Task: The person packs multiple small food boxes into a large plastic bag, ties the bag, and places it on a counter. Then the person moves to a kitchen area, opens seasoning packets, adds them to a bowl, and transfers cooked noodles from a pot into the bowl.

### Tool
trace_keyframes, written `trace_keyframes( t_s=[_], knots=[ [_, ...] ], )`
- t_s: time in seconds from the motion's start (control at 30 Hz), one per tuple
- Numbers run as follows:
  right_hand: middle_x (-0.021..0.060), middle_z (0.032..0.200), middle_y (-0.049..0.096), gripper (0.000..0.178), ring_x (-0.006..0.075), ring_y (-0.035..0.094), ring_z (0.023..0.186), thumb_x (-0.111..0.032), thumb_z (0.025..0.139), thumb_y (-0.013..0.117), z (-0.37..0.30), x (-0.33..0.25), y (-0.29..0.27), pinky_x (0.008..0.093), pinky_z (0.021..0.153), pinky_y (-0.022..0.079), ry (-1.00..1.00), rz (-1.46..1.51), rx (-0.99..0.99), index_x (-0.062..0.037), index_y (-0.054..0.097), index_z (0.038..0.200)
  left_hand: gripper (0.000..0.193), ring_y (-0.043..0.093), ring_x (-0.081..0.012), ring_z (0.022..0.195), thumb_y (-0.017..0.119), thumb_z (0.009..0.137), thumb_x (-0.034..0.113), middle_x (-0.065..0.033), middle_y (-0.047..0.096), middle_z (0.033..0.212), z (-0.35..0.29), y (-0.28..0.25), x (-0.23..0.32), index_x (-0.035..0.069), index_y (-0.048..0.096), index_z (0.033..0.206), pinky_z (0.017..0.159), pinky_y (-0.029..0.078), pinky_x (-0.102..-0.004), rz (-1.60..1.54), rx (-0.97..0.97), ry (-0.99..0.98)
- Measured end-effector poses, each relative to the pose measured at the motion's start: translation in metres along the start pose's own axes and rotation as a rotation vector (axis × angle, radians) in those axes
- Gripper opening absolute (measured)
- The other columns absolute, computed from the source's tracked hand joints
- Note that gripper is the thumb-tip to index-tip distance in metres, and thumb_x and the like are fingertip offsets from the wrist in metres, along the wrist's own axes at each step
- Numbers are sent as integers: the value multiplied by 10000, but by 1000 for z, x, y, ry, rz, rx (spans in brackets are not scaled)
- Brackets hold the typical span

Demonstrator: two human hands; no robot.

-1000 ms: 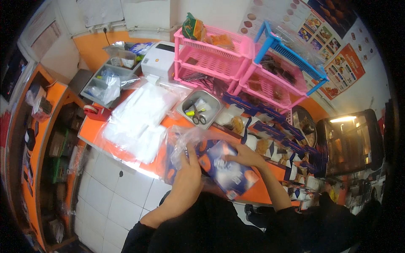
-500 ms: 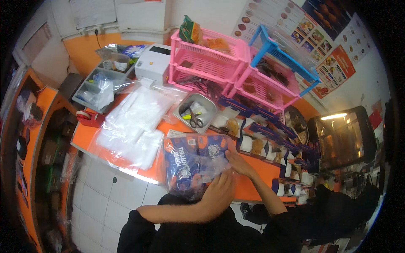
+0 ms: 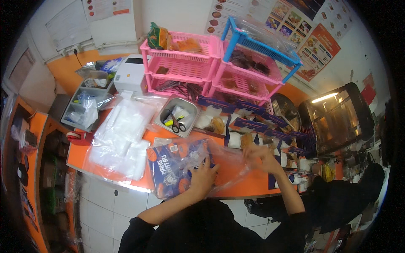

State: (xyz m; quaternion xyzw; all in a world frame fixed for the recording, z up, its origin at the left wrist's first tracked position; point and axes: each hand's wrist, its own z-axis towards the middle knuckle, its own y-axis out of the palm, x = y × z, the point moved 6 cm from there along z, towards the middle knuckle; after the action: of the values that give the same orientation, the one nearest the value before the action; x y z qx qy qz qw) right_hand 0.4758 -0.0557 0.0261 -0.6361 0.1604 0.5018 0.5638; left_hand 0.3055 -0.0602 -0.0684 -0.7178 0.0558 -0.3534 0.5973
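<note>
A dark blue and orange printed box [image 3: 162,170] lies inside a clear plastic bag [image 3: 230,162] near the counter's front edge. My left hand [image 3: 203,178] rests on the right part of the box with its fingers apart, over the plastic. Off to the right, my right hand [image 3: 262,157] is closed on the bag's loose end, and the film stretches between the two hands. Just behind the box stands a metal tray [image 3: 190,127] with black scissors [image 3: 175,123] in it.
A stack of clear plastic bags [image 3: 120,130] lies left of the box. Open food boxes [image 3: 249,137] stand in rows at the right. Pink racks [image 3: 181,63], a blue rack [image 3: 263,52], a white label printer [image 3: 130,76] and a lit glass cabinet [image 3: 335,122] line the back.
My right hand has moved away from the box to the right, drawing the bag's loose end out. My left hand has spread its fingers on the box. The view has shifted slightly.
</note>
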Motion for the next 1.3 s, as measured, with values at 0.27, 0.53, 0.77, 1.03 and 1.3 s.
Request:
trace_keyframes(
  t_s=[0.27,0.53,0.77,1.03,1.3],
  knots=[
    [115,945,567,233,283,530,941,-133,723,599,24,128,-47,392,763,418,284,-1252,287,-26,571,928,495,311,-347,1177,664,628,225,-180,249,1335,-37,-90,9,60,522,1072,902,273,-554,219,31,-15],
    [221,787,573,223,365,555,767,-147,725,568,19,175,-46,422,684,430,412,-684,-63,16,568,877,313,499,-300,956,646,674,76,-124,493,1075,-81,-212,4,49,552,971,747,423,-356,67,373,-306],
    [152,913,535,376,232,589,705,-119,785,516,-76,141,-9,317,571,526,780,-3,-80,-5,349,1101,127,560,-231,737,567,781,124,-92,565,778,-66,-141,107,26,577,861,581,469,-304,-507,-191,508],
    [124,1060,462,460,227,563,878,-160,821,542,-197,118,53,347,720,524,823,998,347,-36,259,1162,508,442,-318,1049,672,664,127,-168,450,1117,-22,113,111,5,432,1095,880,373,-392,-263,-244,517],
    [96,1158,454,700,259,398,1124,-226,634,748,-250,109,44,384,970,304,427,158,-31,-34,386,1202,460,465,-177,1009,667,630,36,-82,498,1052,-42,121,98,55,468,1044,879,343,-278,-1027,-769,341]
  ],
)
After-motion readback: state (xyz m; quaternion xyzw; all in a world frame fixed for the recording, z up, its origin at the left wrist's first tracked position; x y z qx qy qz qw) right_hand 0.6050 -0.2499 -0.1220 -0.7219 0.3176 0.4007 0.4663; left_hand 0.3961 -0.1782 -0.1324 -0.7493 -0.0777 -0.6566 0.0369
